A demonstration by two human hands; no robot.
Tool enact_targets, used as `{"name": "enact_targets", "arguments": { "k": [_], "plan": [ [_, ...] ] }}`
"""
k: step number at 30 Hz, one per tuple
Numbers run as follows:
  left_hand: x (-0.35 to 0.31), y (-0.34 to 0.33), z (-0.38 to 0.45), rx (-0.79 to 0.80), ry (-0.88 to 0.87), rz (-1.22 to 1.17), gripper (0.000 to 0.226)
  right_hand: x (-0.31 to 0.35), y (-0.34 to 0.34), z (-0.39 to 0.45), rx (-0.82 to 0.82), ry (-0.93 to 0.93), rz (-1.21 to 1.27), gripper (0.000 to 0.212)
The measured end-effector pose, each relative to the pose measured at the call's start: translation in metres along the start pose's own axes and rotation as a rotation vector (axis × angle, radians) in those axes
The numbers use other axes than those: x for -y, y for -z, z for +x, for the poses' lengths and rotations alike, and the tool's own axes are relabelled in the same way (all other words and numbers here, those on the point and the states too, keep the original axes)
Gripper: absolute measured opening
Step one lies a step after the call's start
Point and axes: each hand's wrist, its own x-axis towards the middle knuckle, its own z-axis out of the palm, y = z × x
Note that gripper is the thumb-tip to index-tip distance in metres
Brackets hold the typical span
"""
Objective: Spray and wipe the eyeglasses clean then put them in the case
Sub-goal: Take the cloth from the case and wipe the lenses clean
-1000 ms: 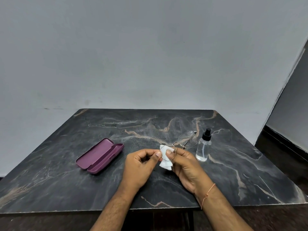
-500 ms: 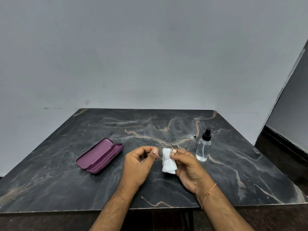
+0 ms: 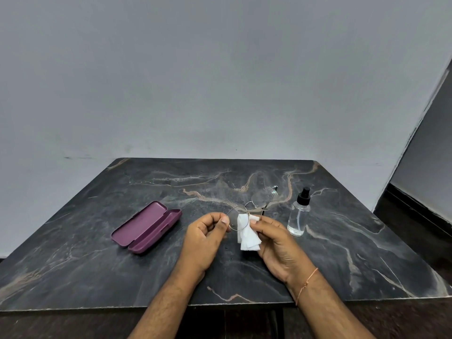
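Observation:
Thin wire-rimmed eyeglasses [image 3: 263, 198] are held just above the dark marble table [image 3: 97, 265]. My left hand [image 3: 204, 237] pinches the rim of the near lens between thumb and forefinger. My right hand [image 3: 276, 243] holds a folded white tissue [image 3: 248, 237] against that same lens; the tissue hangs down below it. The far lens points away toward the spray bottle [image 3: 299, 214], a clear bottle with a black nozzle standing upright to the right. The purple glasses case [image 3: 146, 227] lies open on the table to the left of my hands.
A plain grey wall rises behind the table. The table's front edge runs just under my forearms. A dark floor and a doorway opening show at the far right.
The tissue has slid from over the near lens to its right side and hangs lower. The glasses have turned a little, the far lens sitting higher.

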Motion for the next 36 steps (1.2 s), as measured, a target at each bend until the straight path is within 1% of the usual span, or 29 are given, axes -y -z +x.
{"name": "enact_targets", "arguments": {
  "k": [2, 5, 7, 11, 13, 16, 19, 22, 25, 28, 30, 34, 36],
  "plan": [
    [0.0005, -0.0003, 0.0010, 0.030, 0.035, -0.028, 0.014, 0.0004, -0.0011, -0.0007, 0.002, 0.007, 0.009, 0.016],
    [0.0001, -0.0017, 0.0021, 0.071, 0.069, -0.088, 0.014, -0.0009, -0.0017, -0.0002, -0.008, 0.012, 0.021, 0.023],
    [0.0018, -0.0015, 0.0033, 0.102, 0.082, -0.134, 0.010, -0.0016, -0.0018, 0.0008, -0.015, 0.011, 0.016, 0.027],
    [0.0043, 0.0005, 0.0043, 0.167, 0.093, -0.176, 0.026, -0.0023, -0.0016, 0.0021, -0.033, 0.006, -0.002, 0.028],
    [0.0043, 0.0007, 0.0042, 0.187, 0.090, -0.177, 0.029, -0.0026, -0.0027, 0.0018, -0.030, 0.008, -0.008, 0.026],
    [0.0047, 0.0002, 0.0039, 0.183, 0.086, -0.176, 0.023, -0.0026, -0.0045, 0.0016, -0.021, 0.009, -0.016, 0.027],
    [0.0046, 0.0004, 0.0039, 0.162, 0.077, -0.165, 0.023, -0.0023, -0.0056, 0.0018, -0.008, 0.008, -0.034, 0.025],
    [0.0052, 0.0017, 0.0039, 0.119, 0.079, -0.146, 0.012, -0.0033, -0.0051, 0.0021, 0.011, -0.003, -0.093, 0.023],
    [0.0051, 0.0022, 0.0038, 0.091, 0.090, -0.166, 0.010, -0.0046, -0.0013, 0.0027, 0.035, -0.007, -0.136, 0.024],
    [0.0041, 0.0022, 0.0035, 0.110, 0.115, -0.200, 0.036, -0.0023, 0.0007, 0.0011, 0.035, -0.008, -0.067, 0.027],
    [0.0046, 0.0028, 0.0039, 0.136, 0.125, -0.202, 0.042, -0.0018, 0.0008, 0.0013, 0.020, -0.007, -0.007, 0.025],
    [0.0051, 0.0023, 0.0031, 0.182, 0.112, -0.186, 0.030, -0.0047, -0.0001, 0.0037, -0.028, -0.002, -0.009, 0.027],
    [0.0044, 0.0017, 0.0023, 0.173, 0.110, -0.177, 0.022, -0.0047, -0.0016, 0.0029, -0.017, -0.004, -0.036, 0.023]
  ]
}}
